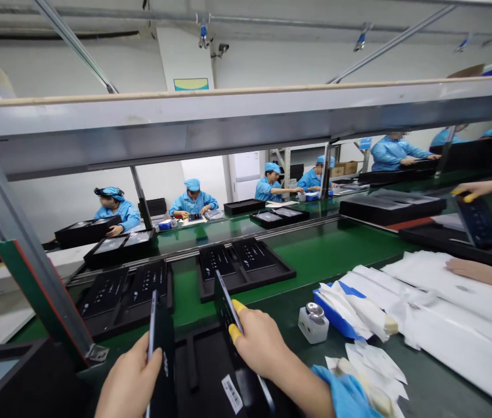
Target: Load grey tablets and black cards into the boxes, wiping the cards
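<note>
Head view of a factory assembly line: a green conveyor belt (328, 249) runs across the room between rows of seated workers in blue coats and caps (192, 200), beneath a grey metal shelf beam (246, 125) that blocks much of the far wall; black moulded trays (243, 264) holding flat dark panels ride the belt; white wipes (359, 307) spill from a blue pack to the right, beside a small white dispenser bottle with a metal cap (313, 322); a co-worker's hand (474, 188) at far right grips another dark panel; the left hand (130, 383) is clenched around the edge of a thin black glossy panel (161, 348) held upright; the right hand (258, 342), with yellow finger cots, grasps a second black panel (226, 305), tilted, above a black tray (211, 377) at the near edge.
</note>
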A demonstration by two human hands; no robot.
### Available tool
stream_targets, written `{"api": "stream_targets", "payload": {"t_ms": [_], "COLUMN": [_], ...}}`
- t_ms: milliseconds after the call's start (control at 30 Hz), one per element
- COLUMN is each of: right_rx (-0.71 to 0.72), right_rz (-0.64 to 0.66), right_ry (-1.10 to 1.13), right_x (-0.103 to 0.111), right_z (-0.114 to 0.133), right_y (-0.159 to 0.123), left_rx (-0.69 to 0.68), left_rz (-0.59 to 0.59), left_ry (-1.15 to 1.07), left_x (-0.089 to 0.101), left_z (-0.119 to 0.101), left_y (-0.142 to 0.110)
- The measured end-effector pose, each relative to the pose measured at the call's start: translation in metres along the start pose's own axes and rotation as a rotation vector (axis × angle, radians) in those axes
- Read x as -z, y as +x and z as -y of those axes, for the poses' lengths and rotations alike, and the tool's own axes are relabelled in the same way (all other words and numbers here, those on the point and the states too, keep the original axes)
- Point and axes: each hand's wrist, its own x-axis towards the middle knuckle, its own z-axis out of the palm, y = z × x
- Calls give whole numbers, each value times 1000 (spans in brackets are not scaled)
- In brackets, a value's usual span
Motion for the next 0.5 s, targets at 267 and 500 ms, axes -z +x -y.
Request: {"api": "stream_targets", "payload": {"t_ms": [267,500], "right_rx": [12,-74], "right_rz": [-21,88], "right_ry": [-49,92], "right_x": [-20,-21], "right_z": [21,12], "right_y": [38,82], "left_rx": [22,76], "left_rz": [13,58], "left_ry": [116,142], "left_x": [-6,3], "left_z": [-36,-33], "left_y": [33,78]}}
